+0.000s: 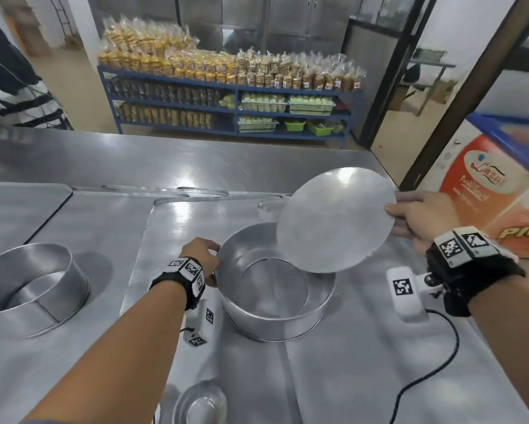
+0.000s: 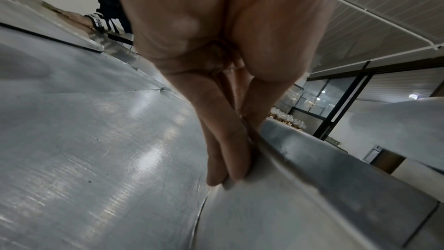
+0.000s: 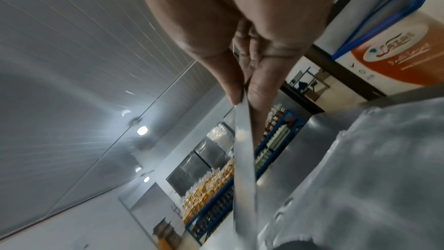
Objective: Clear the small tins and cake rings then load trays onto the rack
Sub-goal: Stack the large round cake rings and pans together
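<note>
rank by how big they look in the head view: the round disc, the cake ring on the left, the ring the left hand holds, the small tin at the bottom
1. ring the left hand holds
2. cake ring on the left, partly cut off, so unsure against 1
3. round disc, raised nearer the camera
4. small tin

Steel worktop (image 1: 196, 154), blue shelf (image 1: 235, 87) beyond it stacked with bagged baked goods (image 1: 171, 56), green baskets (image 1: 295, 125) on its lowest level, printed carton (image 1: 486, 191) at right, black cable (image 1: 425, 377) on worktop
</note>
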Demonstrator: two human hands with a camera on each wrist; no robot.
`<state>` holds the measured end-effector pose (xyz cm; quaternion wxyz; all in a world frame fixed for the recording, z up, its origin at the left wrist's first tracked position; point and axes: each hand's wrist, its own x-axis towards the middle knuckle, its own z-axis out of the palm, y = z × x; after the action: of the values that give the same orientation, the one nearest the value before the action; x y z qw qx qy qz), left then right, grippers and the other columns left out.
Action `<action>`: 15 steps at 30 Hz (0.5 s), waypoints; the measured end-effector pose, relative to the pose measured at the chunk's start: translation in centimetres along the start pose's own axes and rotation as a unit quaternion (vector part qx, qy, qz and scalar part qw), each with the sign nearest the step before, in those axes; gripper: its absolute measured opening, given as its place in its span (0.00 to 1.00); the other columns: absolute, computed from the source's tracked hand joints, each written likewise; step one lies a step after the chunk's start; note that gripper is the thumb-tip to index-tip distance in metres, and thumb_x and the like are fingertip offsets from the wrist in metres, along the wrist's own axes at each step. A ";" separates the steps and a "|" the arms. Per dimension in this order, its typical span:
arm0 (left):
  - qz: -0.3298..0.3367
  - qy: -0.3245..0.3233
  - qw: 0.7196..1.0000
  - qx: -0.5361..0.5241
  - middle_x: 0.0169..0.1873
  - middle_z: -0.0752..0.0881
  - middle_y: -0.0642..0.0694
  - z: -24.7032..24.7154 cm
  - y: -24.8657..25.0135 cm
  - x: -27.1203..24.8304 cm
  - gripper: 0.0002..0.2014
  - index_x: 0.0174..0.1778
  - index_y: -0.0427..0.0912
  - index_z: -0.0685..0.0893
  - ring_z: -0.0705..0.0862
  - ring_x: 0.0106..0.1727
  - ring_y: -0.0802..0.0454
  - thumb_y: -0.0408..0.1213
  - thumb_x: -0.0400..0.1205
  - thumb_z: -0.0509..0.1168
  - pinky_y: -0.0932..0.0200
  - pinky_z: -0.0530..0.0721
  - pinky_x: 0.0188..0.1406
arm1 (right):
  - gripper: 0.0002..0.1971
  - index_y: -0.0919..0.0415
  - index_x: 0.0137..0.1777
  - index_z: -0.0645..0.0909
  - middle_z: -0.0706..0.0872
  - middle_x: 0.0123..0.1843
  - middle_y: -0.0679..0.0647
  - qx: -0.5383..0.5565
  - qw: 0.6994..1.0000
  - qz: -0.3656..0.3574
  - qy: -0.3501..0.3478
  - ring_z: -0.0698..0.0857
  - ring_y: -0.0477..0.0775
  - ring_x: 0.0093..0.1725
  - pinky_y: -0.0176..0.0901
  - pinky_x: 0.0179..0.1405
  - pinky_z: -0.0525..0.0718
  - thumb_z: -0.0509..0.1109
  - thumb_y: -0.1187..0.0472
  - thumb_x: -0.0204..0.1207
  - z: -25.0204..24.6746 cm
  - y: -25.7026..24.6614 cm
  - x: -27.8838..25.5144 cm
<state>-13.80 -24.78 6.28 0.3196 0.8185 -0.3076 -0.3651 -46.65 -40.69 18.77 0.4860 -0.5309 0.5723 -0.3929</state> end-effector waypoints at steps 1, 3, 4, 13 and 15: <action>0.002 -0.001 1.000 -0.003 0.35 0.91 0.37 0.0 0.0 0.0 0.15 0.55 0.45 0.89 0.91 0.26 0.39 0.24 0.77 0.67 0.51 0.91 0.27 | 0.11 0.69 0.57 0.84 0.90 0.50 0.67 -0.003 1.000 0.004 -0.011 0.91 0.66 0.43 0.54 0.35 0.92 0.69 0.77 0.76 1.0 0.5 -1.0; 0.002 -0.006 1.000 -0.009 0.35 0.91 0.37 -0.1 -0.2 0.0 0.15 0.56 0.44 0.89 0.91 0.26 0.39 0.25 0.77 0.68 0.51 0.91 0.27 | 0.10 0.65 0.48 0.84 0.89 0.47 0.66 -0.007 1.000 0.017 -0.022 0.91 0.65 0.44 0.57 0.40 0.92 0.69 0.78 0.76 3.2 1.6 -2.6; 0.002 -0.009 1.000 -0.013 0.36 0.91 0.36 -0.2 -0.3 0.1 0.15 0.56 0.43 0.89 0.91 0.26 0.39 0.24 0.77 0.68 0.50 0.91 0.27 | 0.10 0.63 0.46 0.83 0.89 0.45 0.65 -0.009 0.999 0.026 -0.025 0.90 0.65 0.44 0.57 0.41 0.91 0.68 0.79 0.76 4.3 2.2 -3.3; -0.010 -0.016 0.999 -0.041 0.41 0.91 0.35 -0.3 -0.8 0.2 0.18 0.59 0.43 0.89 0.91 0.26 0.41 0.23 0.76 0.67 0.56 0.89 0.23 | 0.10 0.58 0.42 0.82 0.90 0.47 0.65 -0.040 0.998 0.052 0.006 0.91 0.68 0.45 0.66 0.42 0.91 0.74 0.74 0.71 9.2 7.0 -3.6; -0.013 -0.018 0.999 -0.047 0.42 0.91 0.35 -0.2 -0.9 0.4 0.18 0.60 0.43 0.88 0.91 0.26 0.41 0.24 0.75 0.69 0.56 0.89 0.23 | 0.10 0.59 0.43 0.82 0.89 0.46 0.64 -0.040 0.998 0.048 0.013 0.91 0.67 0.44 0.64 0.42 0.91 0.74 0.74 0.71 9.1 7.2 -3.7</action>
<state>-13.20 -24.45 5.61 0.3475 0.7998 -0.2851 -0.3978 -39.56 -35.48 10.29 0.4748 -0.5172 0.6186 -0.3527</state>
